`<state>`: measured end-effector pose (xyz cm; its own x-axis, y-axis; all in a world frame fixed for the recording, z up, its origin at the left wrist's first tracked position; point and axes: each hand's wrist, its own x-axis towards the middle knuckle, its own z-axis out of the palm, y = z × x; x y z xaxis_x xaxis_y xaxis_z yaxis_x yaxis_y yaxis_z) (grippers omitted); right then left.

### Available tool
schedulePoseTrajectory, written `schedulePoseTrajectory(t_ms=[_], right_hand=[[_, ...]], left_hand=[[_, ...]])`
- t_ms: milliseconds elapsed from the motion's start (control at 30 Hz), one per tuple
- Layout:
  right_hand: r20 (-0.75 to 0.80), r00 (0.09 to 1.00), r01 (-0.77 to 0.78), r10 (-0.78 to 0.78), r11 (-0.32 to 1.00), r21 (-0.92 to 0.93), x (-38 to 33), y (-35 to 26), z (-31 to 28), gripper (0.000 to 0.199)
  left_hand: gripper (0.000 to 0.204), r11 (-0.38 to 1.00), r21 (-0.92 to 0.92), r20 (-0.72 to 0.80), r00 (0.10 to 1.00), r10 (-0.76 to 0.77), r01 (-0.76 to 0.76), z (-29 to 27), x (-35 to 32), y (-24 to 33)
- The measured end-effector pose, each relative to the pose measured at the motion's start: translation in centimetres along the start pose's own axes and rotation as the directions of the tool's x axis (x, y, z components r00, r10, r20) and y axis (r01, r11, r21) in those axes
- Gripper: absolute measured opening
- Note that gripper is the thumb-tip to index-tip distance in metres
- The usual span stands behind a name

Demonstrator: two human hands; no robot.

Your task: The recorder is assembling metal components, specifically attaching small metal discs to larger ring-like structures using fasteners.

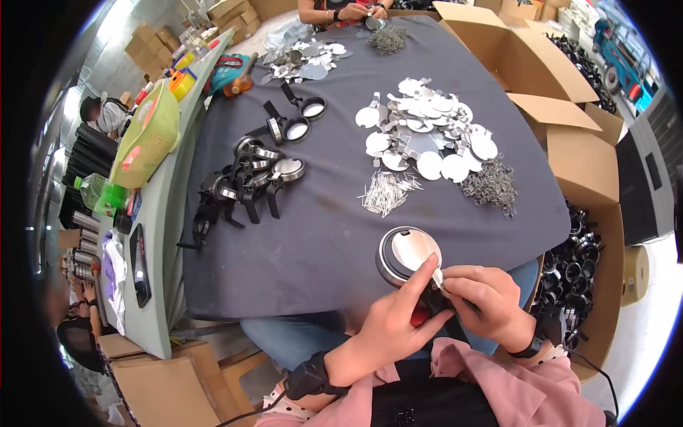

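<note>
At the table's near edge I hold a round metal-and-black lid assembly point(411, 250) with a shiny silver disc on top. My left hand point(384, 324) is closed round its black handle side, the index finger lying along the disc's edge. My right hand point(491, 299) pinches at the disc's small tab, where it meets the handle. Whatever is between those fingertips is too small to make out. Beyond are a heap of silver discs with tabs point(427, 132), a pile of thin metal pins point(386, 193) and a pile of small wire springs or clips point(491, 186).
Several black-handled rings point(288, 169) lie on the left of the dark-covered table point(313, 263). A carton of black rings point(605, 299) stands at the right. Another person's hands point(359, 13) work at the far edge. A side table point(160, 285) carries a green basket point(148, 135).
</note>
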<state>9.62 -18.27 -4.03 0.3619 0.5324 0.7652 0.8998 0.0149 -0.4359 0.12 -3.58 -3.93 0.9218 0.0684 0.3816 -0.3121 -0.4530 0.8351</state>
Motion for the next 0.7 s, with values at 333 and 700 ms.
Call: schedulePoseTrajectory(t_ms=[333, 700], right_hand=[[0.098, 0.99, 0.113, -0.102, 0.987, -0.118, 0.0, -0.1, -1.0, 0.034], [0.048, 0.986, 0.158, -0.157, 0.987, -0.011, 0.0, 0.4, -0.8, 0.025]], left_hand=[[0.082, 0.996, 0.071, -0.014, 0.999, 0.052, -0.05, 0.1, -0.2, -0.1], [0.08, 0.995, 0.044, -0.039, 0.995, 0.087, -0.086, -0.1, 0.0, 0.3]])
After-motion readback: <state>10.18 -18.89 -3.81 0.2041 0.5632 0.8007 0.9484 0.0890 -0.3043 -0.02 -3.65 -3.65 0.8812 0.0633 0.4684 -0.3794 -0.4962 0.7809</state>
